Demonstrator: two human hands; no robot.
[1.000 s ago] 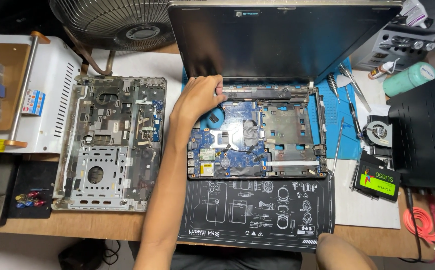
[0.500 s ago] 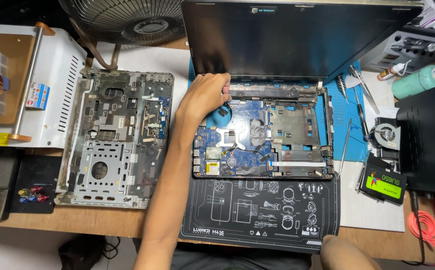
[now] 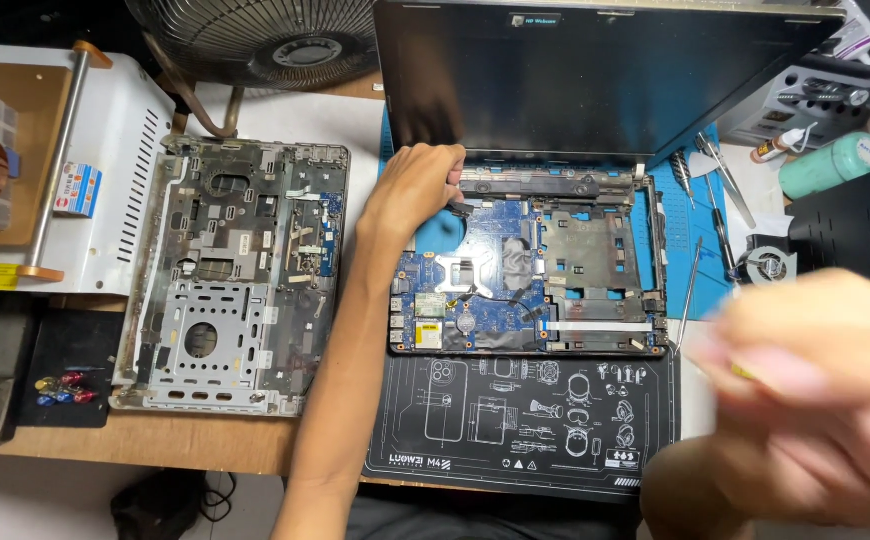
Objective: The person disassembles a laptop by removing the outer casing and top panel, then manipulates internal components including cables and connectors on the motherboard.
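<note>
Nearest the camera, the right hand (image 3: 815, 400) is sweeping across the lower right corner as a heavy blur, so I cannot tell whether its fingers are spread or closed, or whether the faint yellowish fleck in it is something it is carrying. Just beyond, the black repair mat (image 3: 525, 420) with white line drawings is lying along the table's front edge, and the opened laptop base (image 3: 530, 270) is sitting at the mat's far edge, its blue motherboard (image 3: 475, 290) fully exposed. The left hand (image 3: 410, 190) is reaching in from below, its fingers curled together and pressing at the base's upper left corner by the hinge bar (image 3: 545, 182), seemingly pinching something small and dark there, though what it is stays too small to make out. To the left, the removed grey top cover (image 3: 235, 280) is lying face down, well apart from the base, so the teardown is looking well advanced: the cover is already off, while the board, its heatsink area and the screen (image 3: 595, 80) are still sitting in place. Farther right, screwdrivers (image 3: 715, 200) are resting on the blue pad (image 3: 680, 240), and a fan (image 3: 255, 40) is standing at the back.
</note>
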